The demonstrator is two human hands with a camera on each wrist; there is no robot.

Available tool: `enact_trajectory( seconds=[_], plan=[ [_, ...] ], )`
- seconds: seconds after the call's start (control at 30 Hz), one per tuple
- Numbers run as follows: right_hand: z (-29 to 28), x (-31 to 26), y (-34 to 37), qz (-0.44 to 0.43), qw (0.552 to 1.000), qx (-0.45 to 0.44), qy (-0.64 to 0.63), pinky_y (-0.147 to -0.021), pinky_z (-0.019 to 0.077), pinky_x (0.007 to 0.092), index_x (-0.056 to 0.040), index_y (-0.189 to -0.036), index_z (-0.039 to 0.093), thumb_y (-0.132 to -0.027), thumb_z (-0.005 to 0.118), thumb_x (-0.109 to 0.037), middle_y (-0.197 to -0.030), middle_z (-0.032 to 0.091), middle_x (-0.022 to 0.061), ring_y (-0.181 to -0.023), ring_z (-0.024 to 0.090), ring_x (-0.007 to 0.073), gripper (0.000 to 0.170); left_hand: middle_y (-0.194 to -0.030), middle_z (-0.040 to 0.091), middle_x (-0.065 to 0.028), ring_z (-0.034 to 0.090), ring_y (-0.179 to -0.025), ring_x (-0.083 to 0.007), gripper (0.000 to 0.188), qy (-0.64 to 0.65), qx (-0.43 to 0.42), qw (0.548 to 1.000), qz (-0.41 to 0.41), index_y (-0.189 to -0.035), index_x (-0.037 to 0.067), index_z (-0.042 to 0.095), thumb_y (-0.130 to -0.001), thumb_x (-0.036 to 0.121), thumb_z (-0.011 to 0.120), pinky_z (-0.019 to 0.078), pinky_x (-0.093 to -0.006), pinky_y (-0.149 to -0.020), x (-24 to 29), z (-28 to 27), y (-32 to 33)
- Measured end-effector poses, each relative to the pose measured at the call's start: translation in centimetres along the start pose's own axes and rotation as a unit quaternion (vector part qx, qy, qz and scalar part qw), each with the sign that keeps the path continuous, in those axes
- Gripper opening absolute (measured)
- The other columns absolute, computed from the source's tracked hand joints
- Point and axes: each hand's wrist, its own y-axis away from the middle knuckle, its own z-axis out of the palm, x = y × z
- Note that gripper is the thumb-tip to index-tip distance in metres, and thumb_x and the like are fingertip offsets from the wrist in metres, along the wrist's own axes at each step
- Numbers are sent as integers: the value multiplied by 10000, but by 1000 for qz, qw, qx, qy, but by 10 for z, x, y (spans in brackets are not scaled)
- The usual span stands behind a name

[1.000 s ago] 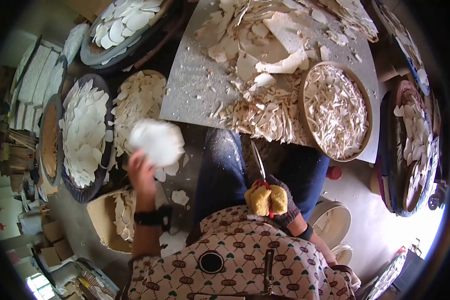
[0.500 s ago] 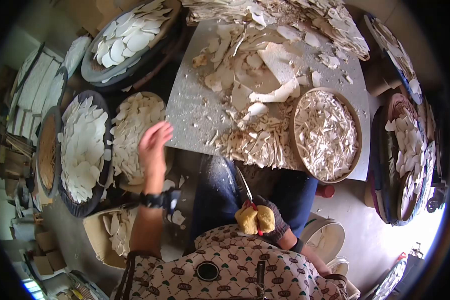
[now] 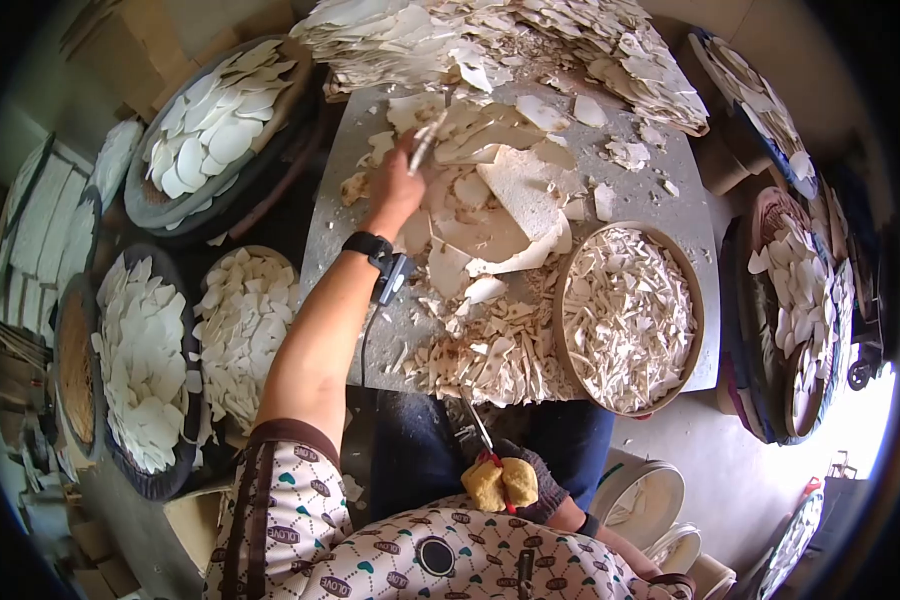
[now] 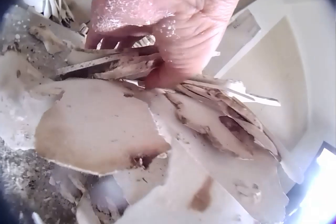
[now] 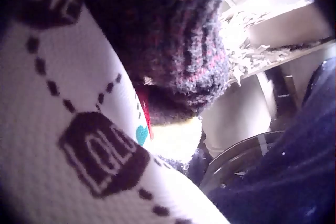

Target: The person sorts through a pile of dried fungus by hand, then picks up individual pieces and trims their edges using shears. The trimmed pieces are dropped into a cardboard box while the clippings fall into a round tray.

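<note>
Over the far left part of the metal table, my left hand (image 3: 398, 190) pinches a thin off-white sheet piece (image 3: 428, 140). In the left wrist view the thumb and fingers (image 4: 178, 40) close on the edges of stacked brittle pieces, and white powder coats the skin. A rounded flat piece (image 4: 100, 124) with a brown edge lies just below. My right hand (image 3: 548, 488), in a dark knitted glove, holds scissors (image 3: 478, 428) low over my lap. Their red handles are wrapped in yellow padding (image 3: 500, 486); the blades point toward the table. In the right wrist view, my sleeve and the glove (image 5: 173, 50) hide most of the scissors.
On the table's right stands a round tray (image 3: 698, 345) of narrow scraps. Trimmings (image 3: 490, 355) heap along the near edge, and stacked sheets (image 3: 610, 60) line the far edge. Trays (image 3: 192, 440) of white pieces stand left, more trays (image 3: 730, 320) right, with buckets (image 3: 678, 500) below.
My left hand let go of a white round piece at the left-hand trays, then moved forward and right onto the table, where it took hold of a sheet piece. My right hand keeps holding the scissors.
</note>
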Motion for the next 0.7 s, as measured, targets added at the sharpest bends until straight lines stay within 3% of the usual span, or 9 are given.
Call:
enact_trajectory(
  seconds=[0.13, 0.2, 0.23, 0.33, 0.43, 0.47, 0.57, 0.67, 0.7],
  plan=[
    [-14, 28, -4, 78, 959, 11, -271, -829, 445, 281, -15, -1042, 540, -858, 498, -18, -975, 563, 58, -903, 547, 145, 188, -1008, 621, -176, 609, -918, -286, 371, 108, 32, 991, -71, -1138, 27, 517, -771, 7, 564, 472, -349, -782, -26, -20, 6],
    [-15, 31, -9, 109, 920, -3, -376, -836, 444, 286, -7, -1036, 541, -859, 497, -18, -975, 563, 63, -908, 547, 145, 183, -1016, 623, -100, 607, -891, -187, 322, 371, 70, 924, -68, -1112, -21, 531, -796, 20, 581, 473, -298, -778, -23, -41, 25],
    [-12, 29, -9, 78, 945, -9, -316, -842, 450, 301, 4, -1030, 540, -850, 513, -21, -981, 562, 74, -907, 552, 152, 184, -1036, 601, -54, 576, -892, -128, 325, 439, 72, 890, -102, -1116, -34, 535, -806, 38, 601, 468, -270, -783, -9, -60, 35],
    [-15, 32, -13, 87, 970, -22, -227, -837, 455, 304, 3, -1032, 542, -836, 536, -17, -993, 561, 75, -909, 556, 157, 197, -1085, 595, -82, 579, -985, -170, 356, 559, -8, 807, -187, -1151, -25, 518, -809, 34, 600, 461, -301, -867, 11, -104, 66],
    [-3, 1, -13, -9, 998, -44, 43, -821, 463, 295, 5, -1043, 538, -832, 551, -22, -987, 564, 63, -901, 557, 151, 214, -1079, 597, -97, 589, -974, -186, 365, 605, -122, 739, -270, -1160, -21, 511, -811, 49, 592, 470, -316, -858, 21, -126, 99],
    [1, -10, -10, -49, 989, -63, 122, -819, 463, 294, 4, -1047, 536, -834, 553, -27, -985, 564, 61, -900, 558, 148, 216, -1076, 599, -96, 592, -967, -185, 368, 585, -160, 745, -278, -1159, -21, 512, -808, 51, 592, 474, -315, -849, 20, -127, 108],
    [-7, 16, -3, -2, 999, -45, 8, -799, 457, 275, -23, -1076, 528, -847, 552, -64, -987, 565, 41, -888, 556, 131, 234, -1031, 609, -92, 605, -902, -164, 413, 518, -249, 756, -313, -1186, -23, 485, -798, 59, 600, 484, -298, -802, 11, -118, 135],
    [-9, 20, 2, 5, 999, -31, -42, -813, 450, 268, -25, -1059, 533, -847, 544, -54, -985, 564, 45, -896, 548, 122, 214, -994, 609, -91, 603, -843, -146, 468, 378, -255, 842, -287, -1219, -32, 449, -790, 60, 612, 479, -280, -785, -9, -105, 153],
    [-10, 20, 4, -8, 999, -31, -40, -819, 447, 265, -27, -1052, 535, -849, 538, -48, -981, 564, 47, -900, 545, 120, 205, -955, 604, -115, 583, -813, -135, 537, 352, -203, 862, -303, -1234, -69, 417, -761, 61, 635, 475, -243, -742, -11, -103, 159]
  ],
)
